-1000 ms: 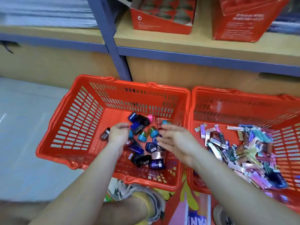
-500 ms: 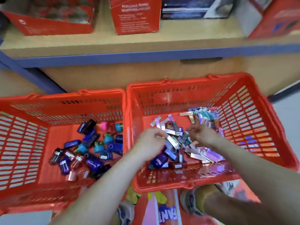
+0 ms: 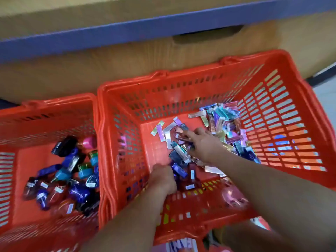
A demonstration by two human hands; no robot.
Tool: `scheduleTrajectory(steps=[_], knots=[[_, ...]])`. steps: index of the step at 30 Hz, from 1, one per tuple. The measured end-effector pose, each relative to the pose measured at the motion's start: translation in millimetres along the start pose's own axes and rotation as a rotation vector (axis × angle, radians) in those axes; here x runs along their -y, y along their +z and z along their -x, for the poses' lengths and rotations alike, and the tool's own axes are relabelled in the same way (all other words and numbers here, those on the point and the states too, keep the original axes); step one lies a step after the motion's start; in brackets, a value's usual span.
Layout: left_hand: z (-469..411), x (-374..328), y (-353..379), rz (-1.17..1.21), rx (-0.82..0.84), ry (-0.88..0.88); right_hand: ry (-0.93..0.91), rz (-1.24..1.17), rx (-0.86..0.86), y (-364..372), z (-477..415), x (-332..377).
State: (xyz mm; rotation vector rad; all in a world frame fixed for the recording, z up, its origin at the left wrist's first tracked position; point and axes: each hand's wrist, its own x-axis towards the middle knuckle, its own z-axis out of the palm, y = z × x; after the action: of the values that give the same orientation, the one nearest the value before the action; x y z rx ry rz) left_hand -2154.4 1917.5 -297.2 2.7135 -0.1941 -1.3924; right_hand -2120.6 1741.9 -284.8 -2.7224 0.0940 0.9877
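Two orange plastic baskets stand side by side on the floor. The right basket (image 3: 283,113) holds a pile of flat shiny packets (image 3: 223,120) and a few small bottles near its front. The left basket (image 3: 54,110) holds several small bottles (image 3: 72,171) in blue, purple, black and pink. Both hands reach into the right basket. My left hand (image 3: 162,179) is low at the front, its fingers curled down onto a small purple bottle (image 3: 179,170). My right hand (image 3: 203,144) lies spread on the packet pile, its fingers straight.
A wooden shelf unit with a blue edge (image 3: 127,31) runs behind the baskets. A cardboard panel with a handle slot (image 3: 207,36) sits below it. My shoes and coloured packaging (image 3: 181,246) lie under the front of the right basket.
Both hands left the left basket and went into the right one. The view dropped closer. My left hand moved down to the purple bottle; my right hand spread over the packets.
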Motion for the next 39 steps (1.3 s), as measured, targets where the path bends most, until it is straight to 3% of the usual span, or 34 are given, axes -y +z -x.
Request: scheduleTrajectory(steps=[6, 12, 15, 18, 21, 25, 28, 30, 32, 36, 39], knots=[[-18, -2, -21, 0.499, -0.162, -0.118, 0.231, -0.163, -0.08, -9, -14, -21], [-30, -10, -29, 0.937, -0.441, -0.132, 0.354, 0.075, -0.154, -19, -11, -24], [-37, -18, -43, 0.919, -0.489, -0.084, 0.103, 0.197, -0.247, -22, -9, -19], [-40, -20, -48, 0.565, -0.336, -0.049, -0.135, 0.316, -0.15, -19, -6, -15], [-39, -14, -40, 0.294, -0.234, -0.04, -0.121, 0.388, -0.059, -23, -11, -17], [-27, -7, -30, 0.234, -0.266, -0.115, -0.004, 0.436, 0.028, -28, -18, -18], [-20, -4, -31, 0.171, -0.354, -0.117, 0.051, 0.184, -0.106, -31, -18, -21], [-21, -3, -33, 0.185, -0.382, -0.121, 0.092, -0.134, -0.253, -36, -20, -16], [-20, -5, -39, 0.31, -0.385, -0.158, 0.13, -0.341, -0.291, -37, -31, -7], [-16, -14, -52, 0.558, -0.396, -0.171, 0.095, -0.171, -0.152, -26, -51, 10], [-11, -16, -59, 0.711, -0.393, -0.149, 0.167, -0.066, -0.147, -16, -60, 17]])
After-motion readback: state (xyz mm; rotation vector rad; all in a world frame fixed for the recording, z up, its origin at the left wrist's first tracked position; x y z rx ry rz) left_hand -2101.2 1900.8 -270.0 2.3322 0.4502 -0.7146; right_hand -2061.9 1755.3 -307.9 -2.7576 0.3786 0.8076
